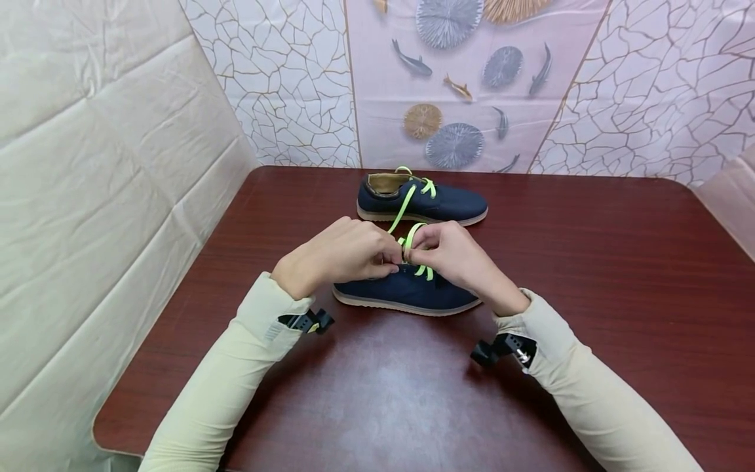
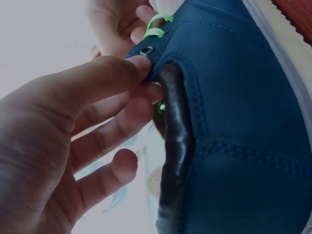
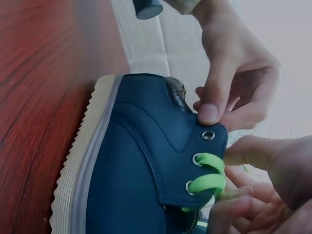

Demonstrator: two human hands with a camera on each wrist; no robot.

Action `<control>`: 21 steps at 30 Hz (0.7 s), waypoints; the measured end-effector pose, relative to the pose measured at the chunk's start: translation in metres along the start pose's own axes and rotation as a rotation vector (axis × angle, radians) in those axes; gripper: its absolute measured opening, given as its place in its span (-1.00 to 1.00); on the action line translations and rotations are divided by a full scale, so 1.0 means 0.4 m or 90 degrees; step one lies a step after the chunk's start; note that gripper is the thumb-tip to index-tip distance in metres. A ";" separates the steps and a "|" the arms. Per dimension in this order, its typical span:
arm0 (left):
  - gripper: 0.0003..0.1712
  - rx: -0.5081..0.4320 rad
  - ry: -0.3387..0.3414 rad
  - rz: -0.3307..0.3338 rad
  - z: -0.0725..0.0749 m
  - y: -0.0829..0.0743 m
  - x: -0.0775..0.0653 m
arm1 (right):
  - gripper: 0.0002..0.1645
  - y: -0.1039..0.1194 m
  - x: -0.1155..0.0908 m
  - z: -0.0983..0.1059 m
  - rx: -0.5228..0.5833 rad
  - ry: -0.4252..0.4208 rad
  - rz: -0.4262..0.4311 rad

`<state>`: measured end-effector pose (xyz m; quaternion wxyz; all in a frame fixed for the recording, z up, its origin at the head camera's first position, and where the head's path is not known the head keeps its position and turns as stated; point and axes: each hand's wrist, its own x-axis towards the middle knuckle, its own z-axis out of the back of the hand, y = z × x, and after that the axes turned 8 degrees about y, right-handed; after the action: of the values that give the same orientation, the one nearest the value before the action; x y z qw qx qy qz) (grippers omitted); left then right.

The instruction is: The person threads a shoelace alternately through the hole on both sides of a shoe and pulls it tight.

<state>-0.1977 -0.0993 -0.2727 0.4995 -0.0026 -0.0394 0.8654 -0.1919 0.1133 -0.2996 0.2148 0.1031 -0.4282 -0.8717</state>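
A navy shoe (image 1: 407, 296) with a pale ribbed sole sits nearer me on the table, toe to the right. My left hand (image 1: 342, 252) pinches the edge of its eyelet flap, thumb outside, just below an unlaced eyelet (image 3: 208, 135). The other left fingers are loosely bent in the left wrist view. Neon green shoelace (image 3: 209, 181) passes through the two eyelets nearer the toe. Above the shoe, my right hand (image 1: 457, 252) pinches a looped part of the green lace between thumb and fingers. Its fingertips are partly hidden behind the flap in the right wrist view.
A matching navy shoe (image 1: 451, 204) stands behind the first, also toe to the right, with a green lace end (image 1: 402, 208) draped over its side. The dark red table (image 1: 590, 262) meets a patterned backdrop (image 1: 295, 85) behind and a pale cloth (image 1: 135, 196) at the left.
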 end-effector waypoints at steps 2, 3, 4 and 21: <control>-0.90 0.001 -0.004 0.001 -0.002 0.001 0.000 | -0.93 0.000 0.002 0.000 0.028 -0.009 -0.010; -0.89 0.001 -0.006 0.000 -0.003 0.002 -0.001 | -0.92 0.000 0.002 -0.001 0.040 -0.014 -0.014; -0.88 0.001 -0.008 -0.001 -0.003 0.003 -0.001 | -0.91 0.000 0.003 -0.001 0.049 -0.018 -0.016; -0.95 0.007 -0.012 -0.007 -0.009 0.008 0.000 | -0.94 0.002 -0.004 0.000 0.141 0.083 -0.086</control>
<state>-0.2004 -0.1006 -0.2764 0.5041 0.0086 -0.0392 0.8627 -0.1904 0.1137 -0.2989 0.1701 0.2112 -0.4987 -0.8233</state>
